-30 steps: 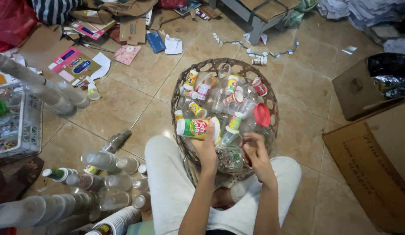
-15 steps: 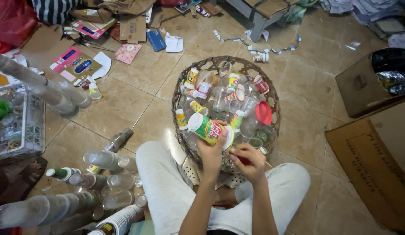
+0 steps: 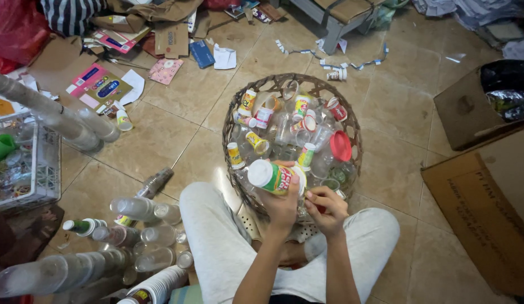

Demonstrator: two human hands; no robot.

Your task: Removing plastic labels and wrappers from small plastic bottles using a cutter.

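Note:
My left hand (image 3: 284,205) grips a plastic cup with a green, yellow and red label (image 3: 271,175), lying sideways with its white sealed end to the left, over the near edge of a round wicker basket (image 3: 233,115). My right hand (image 3: 328,209) sits just right of it, fingers curled at the cup's mouth end; what they pinch is too small to tell. The basket holds several labelled and clear plastic cups and a red lid (image 3: 340,146). My legs in light grey trousers (image 3: 217,242) flank the basket.
Stacks of clear plastic cups (image 3: 135,211) lie at lower left, and long cup stacks (image 3: 59,121) lean over a white wire crate (image 3: 34,169). Cardboard boxes (image 3: 487,191) stand at right. Papers and flattened cartons (image 3: 104,84) litter the tiled floor at the top.
My left hand has lifted the labelled cup out of the basket and drawn it toward me. My right hand came up from the basket to the cup's open end.

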